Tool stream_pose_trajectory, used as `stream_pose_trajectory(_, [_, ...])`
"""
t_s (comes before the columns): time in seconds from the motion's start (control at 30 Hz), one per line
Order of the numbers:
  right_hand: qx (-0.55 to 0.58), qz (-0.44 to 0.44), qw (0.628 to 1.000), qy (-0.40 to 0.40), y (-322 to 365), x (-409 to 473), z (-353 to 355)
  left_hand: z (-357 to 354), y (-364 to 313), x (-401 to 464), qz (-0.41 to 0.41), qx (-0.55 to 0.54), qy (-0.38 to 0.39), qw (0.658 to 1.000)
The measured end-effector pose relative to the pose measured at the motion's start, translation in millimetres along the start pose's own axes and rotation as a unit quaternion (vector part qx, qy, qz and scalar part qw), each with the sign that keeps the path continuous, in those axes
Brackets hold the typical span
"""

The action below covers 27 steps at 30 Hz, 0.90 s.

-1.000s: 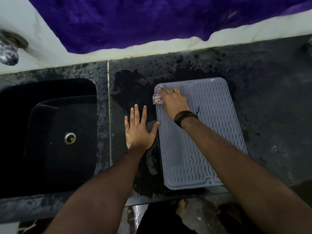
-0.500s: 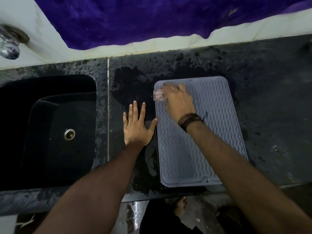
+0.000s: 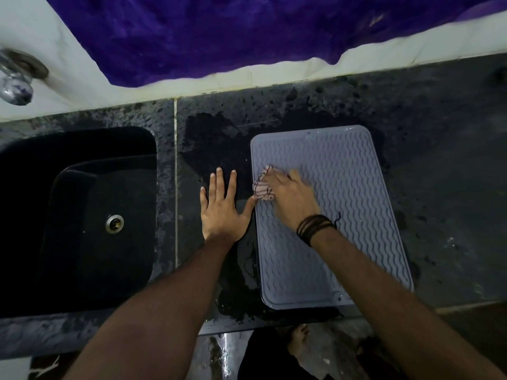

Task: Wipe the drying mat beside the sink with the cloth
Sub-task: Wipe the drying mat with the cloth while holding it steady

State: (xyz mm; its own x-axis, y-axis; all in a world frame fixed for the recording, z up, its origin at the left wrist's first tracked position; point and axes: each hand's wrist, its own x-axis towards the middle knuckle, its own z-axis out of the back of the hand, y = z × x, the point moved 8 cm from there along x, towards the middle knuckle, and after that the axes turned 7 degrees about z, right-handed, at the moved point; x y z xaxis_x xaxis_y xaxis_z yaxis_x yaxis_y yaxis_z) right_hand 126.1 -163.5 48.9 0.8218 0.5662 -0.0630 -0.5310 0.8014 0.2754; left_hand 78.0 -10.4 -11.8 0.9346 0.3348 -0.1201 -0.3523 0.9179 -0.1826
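A grey ribbed drying mat [image 3: 354, 187] lies on the dark counter to the right of the sink. My right hand [image 3: 290, 198] presses a small pink striped cloth [image 3: 262, 187] onto the mat near its left edge, about a third of the way down. The cloth sticks out past my fingers toward the left. My left hand [image 3: 222, 207] rests flat on the wet counter just left of the mat, fingers spread, thumb touching the mat's edge.
A black sink [image 3: 82, 215] with a metal drain [image 3: 114, 222] fills the left. A tap [image 3: 13, 86] juts out at the far left above it. The counter [image 3: 439, 160] is wet and speckled. Purple fabric [image 3: 247, 31] hangs over the white back wall.
My right hand has dragged the cloth down from the mat's upper left corner toward me along the left edge. My left hand stays flat beside the mat.
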Motion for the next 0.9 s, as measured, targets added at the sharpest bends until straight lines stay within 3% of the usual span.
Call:
stream_pose_trajectory(0.07, [0.018,-0.002,1.000,-0.009,-2.9,-2.4,5.6,-0.3,0.3,0.0,0.002,0.002,0.000,1.000])
stream_pose_trajectory(0.2, [0.038,-0.027,0.994,-0.103,-16.0,31.4,38.5,-1.1,0.8,0.5,0.007,-0.009,0.000,1.000])
stream_pose_trajectory(0.4, [0.009,-0.044,0.999,-0.002,-27.4,80.5,20.6,-1.5,1.2,1.7,0.011,-0.012,-0.002,1.000])
stream_pose_trajectory(0.73, [-0.014,0.004,1.000,-0.017,-2.4,-1.4,1.4,-1.7,1.2,0.6,0.004,0.000,-0.012,1.000])
stream_pose_trajectory(0.9, [0.034,-0.007,0.997,-0.069,-8.1,20.6,29.3,-3.0,1.8,1.5,0.006,-0.005,-0.017,1.000])
